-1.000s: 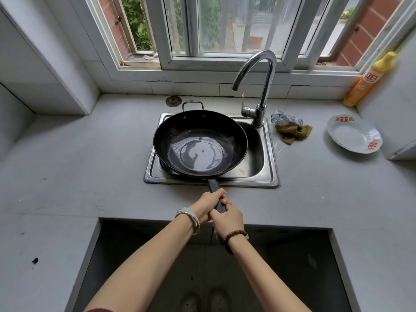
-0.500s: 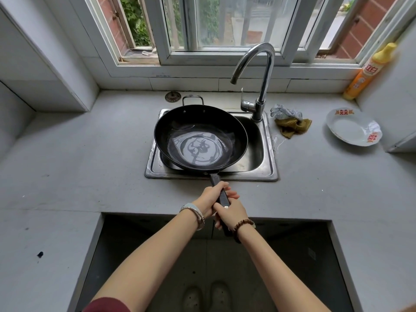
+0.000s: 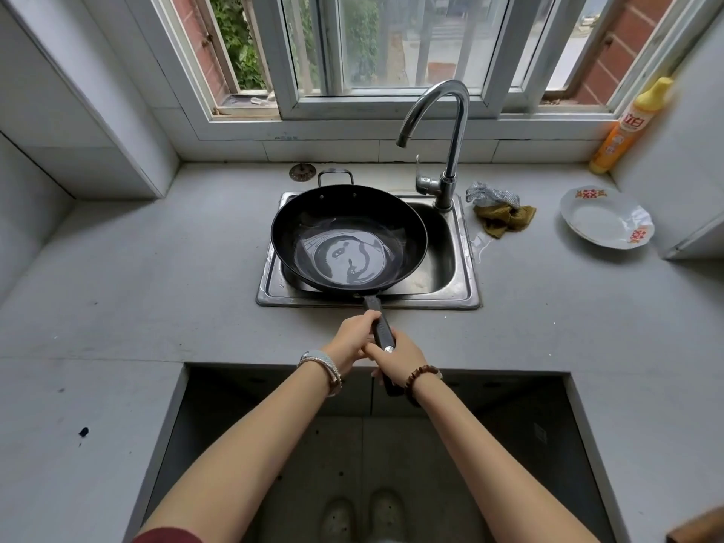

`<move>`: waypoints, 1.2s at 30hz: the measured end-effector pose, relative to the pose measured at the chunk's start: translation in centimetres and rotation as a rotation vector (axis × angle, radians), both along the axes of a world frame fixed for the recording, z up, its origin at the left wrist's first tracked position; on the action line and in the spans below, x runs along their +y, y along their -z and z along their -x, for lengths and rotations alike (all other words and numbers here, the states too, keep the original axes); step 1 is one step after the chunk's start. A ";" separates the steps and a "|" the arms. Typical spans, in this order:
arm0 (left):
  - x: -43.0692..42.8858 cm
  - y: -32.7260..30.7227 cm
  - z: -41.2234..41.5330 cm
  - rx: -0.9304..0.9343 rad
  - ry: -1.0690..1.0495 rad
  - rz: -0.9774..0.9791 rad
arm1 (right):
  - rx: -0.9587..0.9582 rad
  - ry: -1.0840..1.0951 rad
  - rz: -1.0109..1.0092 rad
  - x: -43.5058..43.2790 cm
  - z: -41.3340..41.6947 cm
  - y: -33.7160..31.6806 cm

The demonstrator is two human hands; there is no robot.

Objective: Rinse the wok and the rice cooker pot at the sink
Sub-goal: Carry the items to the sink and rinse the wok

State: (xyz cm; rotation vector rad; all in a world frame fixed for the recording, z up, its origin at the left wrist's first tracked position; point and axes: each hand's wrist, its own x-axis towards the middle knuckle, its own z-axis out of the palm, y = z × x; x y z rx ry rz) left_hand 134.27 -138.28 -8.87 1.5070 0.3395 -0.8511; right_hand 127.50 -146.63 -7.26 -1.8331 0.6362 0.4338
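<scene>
Since half a second ago the wok (image 3: 348, 229) has hardly shifted over the sink (image 3: 444, 256), but the shallow water (image 3: 348, 262) in its bottom has swirled into a new dark pattern, and the handle (image 3: 381, 329) now slants a little more toward the right.

My left hand (image 3: 350, 339) has its grip clenched round the handle's far part. My right hand (image 3: 399, 360) has its grip clenched round the near end, the two hands touching.

The wok's bowl covers the left and middle of the basin and overhangs the sink's left rim. The right part of the basin lies open below the faucet (image 3: 456, 123). My wrists are above the table's (image 3: 156, 291) near edge, where a square cut-out drops to the floor. To the left the table runs broad and bare.

The wok is black, round and glossy, with a small metal loop (image 3: 335, 175) at its far rim. The sink is brushed steel, the faucet a chrome gooseneck, the table matte grey. Right of the sink lie crumpled cloths (image 3: 503, 217) and a white plate (image 3: 595, 223), with a yellow bottle (image 3: 627, 127) in the far corner.
</scene>
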 end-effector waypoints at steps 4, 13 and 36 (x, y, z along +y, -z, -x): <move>2.2 -0.8 0.4 -0.197 0.052 -0.112 | -0.055 -0.033 0.125 -0.2 0.5 -0.4; 9.1 -4.8 1.6 -0.830 0.216 -0.421 | -0.397 0.068 0.645 -2.3 4.3 -4.2; 5.0 -13.3 19.0 -1.480 0.930 0.068 | -0.504 0.897 0.980 2.9 38.3 -12.1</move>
